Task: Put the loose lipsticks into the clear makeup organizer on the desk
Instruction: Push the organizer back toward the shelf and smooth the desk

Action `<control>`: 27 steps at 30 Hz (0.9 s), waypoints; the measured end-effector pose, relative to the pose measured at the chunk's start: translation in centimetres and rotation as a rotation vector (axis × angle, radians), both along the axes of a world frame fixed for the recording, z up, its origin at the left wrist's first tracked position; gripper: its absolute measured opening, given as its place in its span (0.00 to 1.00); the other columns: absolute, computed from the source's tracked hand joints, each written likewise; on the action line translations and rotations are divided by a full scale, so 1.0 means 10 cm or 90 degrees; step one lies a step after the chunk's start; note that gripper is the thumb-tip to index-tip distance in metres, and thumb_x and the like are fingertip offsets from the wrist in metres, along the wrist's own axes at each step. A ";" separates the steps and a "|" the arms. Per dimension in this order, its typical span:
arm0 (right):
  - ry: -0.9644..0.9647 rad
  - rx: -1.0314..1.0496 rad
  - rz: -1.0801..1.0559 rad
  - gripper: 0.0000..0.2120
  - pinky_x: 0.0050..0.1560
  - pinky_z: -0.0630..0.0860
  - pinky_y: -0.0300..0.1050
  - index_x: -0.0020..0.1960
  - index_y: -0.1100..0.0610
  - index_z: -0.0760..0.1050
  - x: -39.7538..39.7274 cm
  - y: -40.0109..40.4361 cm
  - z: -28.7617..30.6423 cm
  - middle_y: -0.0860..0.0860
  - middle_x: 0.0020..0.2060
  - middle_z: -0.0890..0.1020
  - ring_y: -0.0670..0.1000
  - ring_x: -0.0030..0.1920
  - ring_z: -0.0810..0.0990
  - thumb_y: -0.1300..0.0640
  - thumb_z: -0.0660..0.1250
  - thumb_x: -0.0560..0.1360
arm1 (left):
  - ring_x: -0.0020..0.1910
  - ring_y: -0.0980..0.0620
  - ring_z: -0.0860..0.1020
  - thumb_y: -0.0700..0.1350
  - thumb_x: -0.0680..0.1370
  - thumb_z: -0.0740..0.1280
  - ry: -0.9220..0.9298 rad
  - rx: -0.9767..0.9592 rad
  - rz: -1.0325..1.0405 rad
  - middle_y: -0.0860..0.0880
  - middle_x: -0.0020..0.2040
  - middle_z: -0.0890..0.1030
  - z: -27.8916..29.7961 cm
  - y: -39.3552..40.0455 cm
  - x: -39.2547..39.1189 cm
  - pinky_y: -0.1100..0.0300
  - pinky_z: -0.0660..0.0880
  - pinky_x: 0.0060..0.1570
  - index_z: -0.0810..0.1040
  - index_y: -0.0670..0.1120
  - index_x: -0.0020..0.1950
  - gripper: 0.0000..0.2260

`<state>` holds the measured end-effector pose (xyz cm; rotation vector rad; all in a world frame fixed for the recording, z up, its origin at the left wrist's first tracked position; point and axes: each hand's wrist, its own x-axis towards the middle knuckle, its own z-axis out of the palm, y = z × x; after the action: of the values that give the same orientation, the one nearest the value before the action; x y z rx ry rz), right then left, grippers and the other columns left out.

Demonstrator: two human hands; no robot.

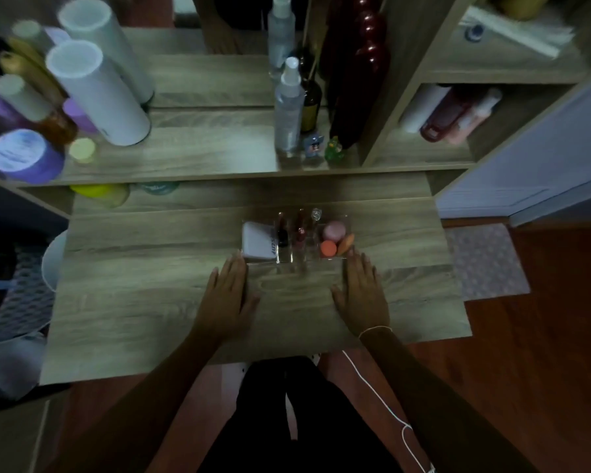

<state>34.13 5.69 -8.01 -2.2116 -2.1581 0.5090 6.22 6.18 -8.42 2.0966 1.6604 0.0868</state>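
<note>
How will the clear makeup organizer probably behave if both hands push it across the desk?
The clear makeup organizer looks rigid, so it should slide as one piece. Its flat base on the smooth wooden desk suggests easy sliding, perhaps slippery. The lipsticks standing upright inside may wobble or tip if the left hand and right hand push quickly.

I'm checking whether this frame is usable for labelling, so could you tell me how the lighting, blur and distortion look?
Head view: dim overall, both hands dark, left hand and right hand flat on the desk; wide-angle bending curves the shelf edges; the bottles at upper left, such as the white cylinder, are blurred; the clear organizer is faint, its lipsticks small and soft.
</note>
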 end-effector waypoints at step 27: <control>0.071 0.037 -0.014 0.33 0.76 0.52 0.58 0.77 0.57 0.46 1.19 0.45 -0.02 0.58 0.77 0.55 0.57 0.77 0.52 0.45 0.56 0.79 | 0.76 0.46 0.50 0.52 0.81 0.52 0.047 0.038 -0.002 0.41 0.77 0.53 -0.03 0.44 1.27 0.45 0.50 0.74 0.48 0.41 0.76 0.27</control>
<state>46.04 10.23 -8.19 -2.1209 -2.0651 0.5479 18.93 10.55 -8.73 2.1705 1.7167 0.0586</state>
